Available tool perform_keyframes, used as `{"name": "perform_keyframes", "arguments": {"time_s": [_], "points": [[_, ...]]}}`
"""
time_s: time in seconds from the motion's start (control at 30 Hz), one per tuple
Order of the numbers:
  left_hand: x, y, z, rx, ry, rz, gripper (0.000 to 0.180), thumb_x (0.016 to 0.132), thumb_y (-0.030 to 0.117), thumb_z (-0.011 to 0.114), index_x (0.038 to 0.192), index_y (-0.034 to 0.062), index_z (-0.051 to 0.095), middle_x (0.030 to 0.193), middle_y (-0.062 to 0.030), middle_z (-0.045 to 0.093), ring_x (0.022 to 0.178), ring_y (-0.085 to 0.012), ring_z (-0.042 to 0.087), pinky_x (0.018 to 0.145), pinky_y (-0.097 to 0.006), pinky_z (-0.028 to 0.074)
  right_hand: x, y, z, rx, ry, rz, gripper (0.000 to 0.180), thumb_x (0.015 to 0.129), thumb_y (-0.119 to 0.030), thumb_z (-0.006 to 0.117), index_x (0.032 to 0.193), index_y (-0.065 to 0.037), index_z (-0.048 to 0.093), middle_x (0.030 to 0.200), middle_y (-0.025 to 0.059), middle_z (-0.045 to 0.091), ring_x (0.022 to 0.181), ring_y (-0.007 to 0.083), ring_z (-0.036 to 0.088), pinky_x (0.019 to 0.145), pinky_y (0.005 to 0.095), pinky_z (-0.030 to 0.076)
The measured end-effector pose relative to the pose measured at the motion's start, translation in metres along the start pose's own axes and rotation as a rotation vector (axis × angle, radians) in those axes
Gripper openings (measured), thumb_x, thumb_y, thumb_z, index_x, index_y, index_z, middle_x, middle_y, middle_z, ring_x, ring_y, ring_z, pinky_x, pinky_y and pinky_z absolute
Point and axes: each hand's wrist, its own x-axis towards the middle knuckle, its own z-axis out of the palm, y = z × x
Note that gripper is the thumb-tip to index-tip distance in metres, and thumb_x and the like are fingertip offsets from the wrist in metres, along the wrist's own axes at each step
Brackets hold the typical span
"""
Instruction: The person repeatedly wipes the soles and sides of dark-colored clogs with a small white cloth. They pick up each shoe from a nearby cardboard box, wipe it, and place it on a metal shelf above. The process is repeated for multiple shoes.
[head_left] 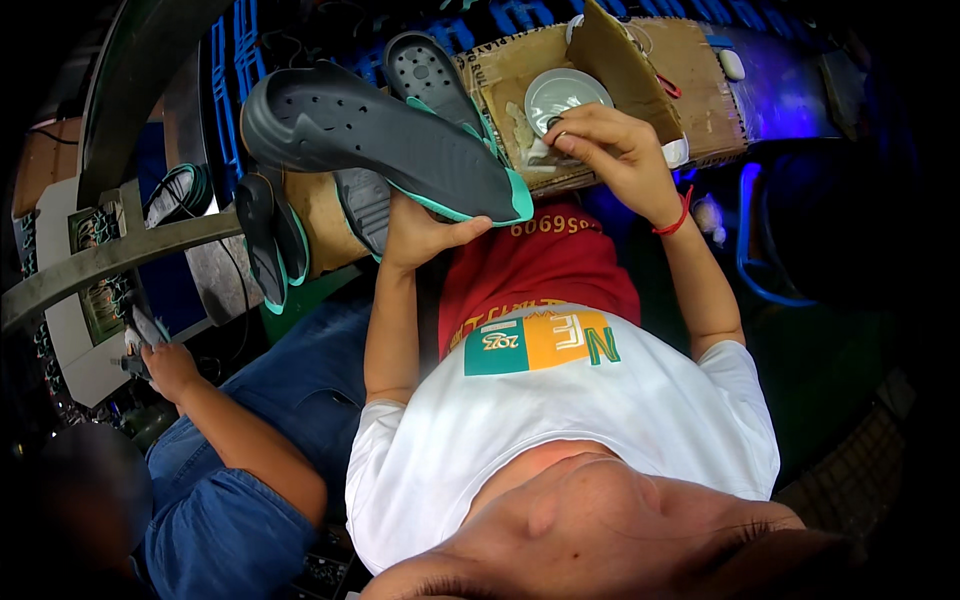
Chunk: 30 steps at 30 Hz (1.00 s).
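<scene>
Grey sole (370, 135) in left hand (432, 236), slanting lengthwise, teal end (521, 197) rightward

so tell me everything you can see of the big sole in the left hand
The sole is dark grey with a teal edge and looks like moulded foam or rubber. Its broad, rounded end, at upper left, has small holes; the other end, at lower right, has a teal tip. The left hand holds it slanting, thumb near that tip, other fingers hidden behind it. It partly covers other soles in view.
</scene>
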Motion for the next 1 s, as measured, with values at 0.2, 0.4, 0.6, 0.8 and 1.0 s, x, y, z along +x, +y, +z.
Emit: {"name": "perform_keyframes", "arguments": {"time_s": [0.2,0.4,0.6,0.8,1.0], "points": [[-0.004,0.005,0.004,-0.033,0.036,-0.010,0.073,0.063,0.017,0.087,0.124,-0.0011,0.051,0.114,-0.0110,0.061,0.108,-0.0209,0.060,0.095,-0.034,0.047,0.000,-0.007,0.011,-0.130,-0.063,-0.102,0.013,0.083,-0.007,0.069,0.095,-0.005,0.074,0.094,0.0105,0.066,0.081,0.0252,0.065,0.072,0.0306,0.050],[-0.005,0.007,0.006,-0.146,0.019,-0.027,0.089,0.063,0.016,0.086,0.136,-0.0016,0.038,0.125,-0.0129,0.055,0.115,-0.0229,0.057,0.099,-0.036,0.046,0.006,-0.007,0.014,-0.292,-0.027,-0.307,0.018,0.079,-0.008,0.071,0.097,-0.010,0.073,0.100,0.0112,0.064,0.082,0.0269,0.063,0.070,0.0331,0.050],[-0.002,0.009,0.013,-0.101,-0.002,0.079,0.103,0.061,0.016,0.088,0.144,0.0020,0.028,0.130,-0.0144,0.052,0.123,-0.0260,0.052,0.105,-0.039,0.042,0.008,-0.013,-0.001,-0.361,-0.126,-0.465,0.019,0.076,-0.005,0.072,0.095,-0.010,0.073,0.101,0.0100,0.064,0.077,0.0243,0.061,0.064,0.0306,0.047],[-0.001,0.006,0.004,0.410,-0.083,0.347,0.107,0.067,0.026,0.087,0.147,0.0089,0.018,0.147,-0.0155,0.035,0.132,-0.0317,0.045,0.110,-0.048,0.038,0.000,-0.014,0.000,-0.315,-0.172,-0.300,0.014,0.080,-0.009,0.071,0.094,-0.009,0.073,0.095,0.0097,0.065,0.080,0.0262,0.063,0.069,0.0322,0.050],[0.000,0.042,0.016,-0.276,-0.052,-0.232,0.105,0.069,0.039,0.086,0.145,0.0117,0.018,0.148,-0.0139,0.035,0.134,-0.0288,0.041,0.115,-0.045,0.029,-0.012,-0.008,0.000,-0.036,-0.204,0.038,0.012,0.086,-0.009,0.067,0.095,-0.005,0.074,0.089,0.0099,0.068,0.080,0.0213,0.066,0.071,0.0294,0.051]]}}
